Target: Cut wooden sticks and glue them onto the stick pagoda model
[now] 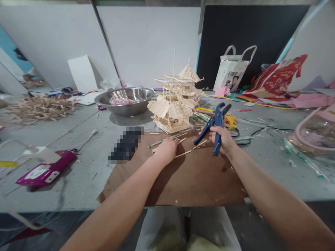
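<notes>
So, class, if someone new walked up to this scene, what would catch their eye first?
Probably the pale stick model with its tiered roof, in the middle by the far edge of the brown sheet, with a peaked model behind it. Next, the blue cutter, held in the right grip. Then perhaps the shiny metal bowl, left of the models.

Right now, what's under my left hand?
Sticks and the brown sheet show around your left hand; whatever lies directly beneath it is covered, so I can't tell.
</notes>
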The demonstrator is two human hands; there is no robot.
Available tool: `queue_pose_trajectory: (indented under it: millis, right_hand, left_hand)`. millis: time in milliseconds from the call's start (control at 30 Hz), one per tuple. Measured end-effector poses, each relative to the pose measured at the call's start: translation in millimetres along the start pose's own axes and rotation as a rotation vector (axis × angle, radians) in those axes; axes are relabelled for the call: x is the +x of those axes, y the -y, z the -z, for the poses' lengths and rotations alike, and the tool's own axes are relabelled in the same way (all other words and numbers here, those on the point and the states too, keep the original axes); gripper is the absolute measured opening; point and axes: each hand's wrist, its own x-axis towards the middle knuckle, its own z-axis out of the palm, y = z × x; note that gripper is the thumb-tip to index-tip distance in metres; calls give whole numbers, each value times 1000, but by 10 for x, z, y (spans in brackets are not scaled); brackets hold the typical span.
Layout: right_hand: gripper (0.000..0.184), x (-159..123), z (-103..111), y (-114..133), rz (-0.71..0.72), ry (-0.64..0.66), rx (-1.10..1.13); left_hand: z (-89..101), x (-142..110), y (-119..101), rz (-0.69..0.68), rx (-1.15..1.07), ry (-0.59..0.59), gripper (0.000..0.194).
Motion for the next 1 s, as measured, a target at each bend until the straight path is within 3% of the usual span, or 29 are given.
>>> queue_pose_trajectory:
  millis: [133,367,533,633,800,1000]
  right_hand:
    - [13,-4,-16,-35,100,-23,-191]
    - [23,-55,-2,-90,448,-128,-750]
    - [49,-101,-26,-65,694,-139,-1113]
    - [60,-115,-69,-93,752,-85,-1260]
    - [61,-135,-145,-167,755,-28,-1375]
    - [57,-188,-209,-159,781,-11,-1397]
  left_hand:
    - [8,0,24,51,-124,-89,28]
    - [45,12,15,181,-350,-273,20]
    - [112,-4,-29,303,-563,-306,20]
    - [136,-19,-92,274,-771,-327,25]
    - [136,-40,-231,157,-1141,-259,21]
    - [105,-54,-271,37,-1067,-235,19]
